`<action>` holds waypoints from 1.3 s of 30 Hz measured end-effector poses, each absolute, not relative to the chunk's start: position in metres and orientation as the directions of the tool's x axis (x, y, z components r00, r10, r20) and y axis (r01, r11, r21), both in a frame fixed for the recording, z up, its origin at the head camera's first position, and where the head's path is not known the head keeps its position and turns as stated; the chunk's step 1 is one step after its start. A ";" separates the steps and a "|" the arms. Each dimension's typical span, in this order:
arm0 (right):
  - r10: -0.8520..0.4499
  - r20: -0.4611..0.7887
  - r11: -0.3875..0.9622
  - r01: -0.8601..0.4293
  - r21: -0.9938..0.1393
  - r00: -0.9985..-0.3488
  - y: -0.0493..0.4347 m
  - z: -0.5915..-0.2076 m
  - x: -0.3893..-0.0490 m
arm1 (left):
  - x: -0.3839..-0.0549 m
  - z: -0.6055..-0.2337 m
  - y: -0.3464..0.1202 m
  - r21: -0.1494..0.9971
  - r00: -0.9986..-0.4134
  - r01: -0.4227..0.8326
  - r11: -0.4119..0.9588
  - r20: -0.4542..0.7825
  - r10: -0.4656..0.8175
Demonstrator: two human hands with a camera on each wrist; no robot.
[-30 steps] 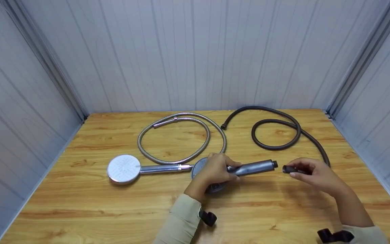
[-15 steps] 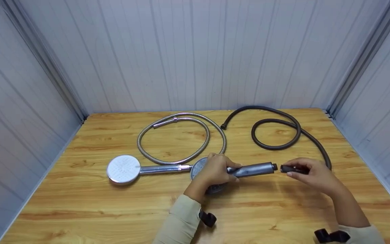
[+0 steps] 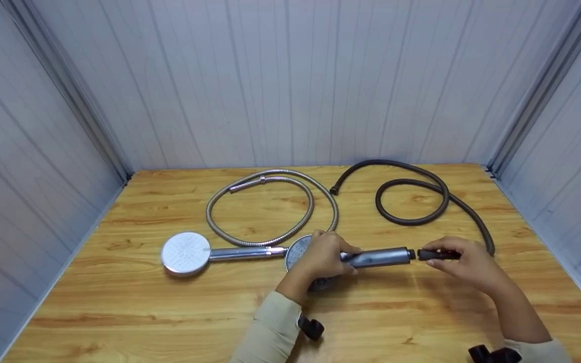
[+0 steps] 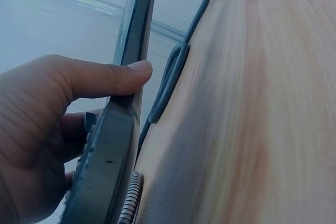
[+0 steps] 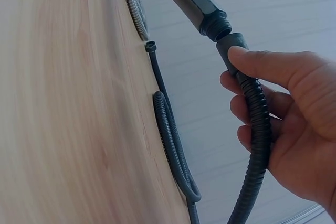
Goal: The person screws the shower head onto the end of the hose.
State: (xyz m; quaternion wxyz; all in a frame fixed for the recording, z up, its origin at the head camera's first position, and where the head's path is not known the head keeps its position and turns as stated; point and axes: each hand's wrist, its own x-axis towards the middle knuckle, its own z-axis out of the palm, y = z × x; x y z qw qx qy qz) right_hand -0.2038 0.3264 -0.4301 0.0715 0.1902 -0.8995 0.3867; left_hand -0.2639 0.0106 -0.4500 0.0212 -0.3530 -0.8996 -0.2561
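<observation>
My left hand grips a dark grey shower head where its handle meets the round head, thumb along one side in the left wrist view. The handle's threaded end points right. My right hand pinches the end fitting of a black shower hose between thumb and fingers. In the right wrist view the fitting sits right at the threaded end, nearly in line with it. Part of the round head is hidden behind my left hand.
On the wooden table a chrome shower head lies at the left, near a coiled silver hose. The black hose loops at the back right, its other end fitting near the middle. Pale panel walls enclose the back and sides.
My right hand has moved a little left with the hose fitting, closing the gap to the handle's threaded end. The handle end has dipped slightly toward me; my left hand stays on the shower head.
</observation>
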 end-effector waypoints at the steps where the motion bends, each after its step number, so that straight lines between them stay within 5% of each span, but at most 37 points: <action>1: -0.285 0.279 0.635 -0.399 -0.662 -0.917 0.326 -0.430 -0.204 | -0.264 -0.450 0.011 0.442 -0.751 0.646 0.623 0.218 0.624; 39: -0.315 0.320 0.660 -0.448 -0.603 -0.894 0.316 -0.436 -0.203 | -0.259 -0.449 0.015 0.375 -0.743 0.660 0.651 0.195 0.641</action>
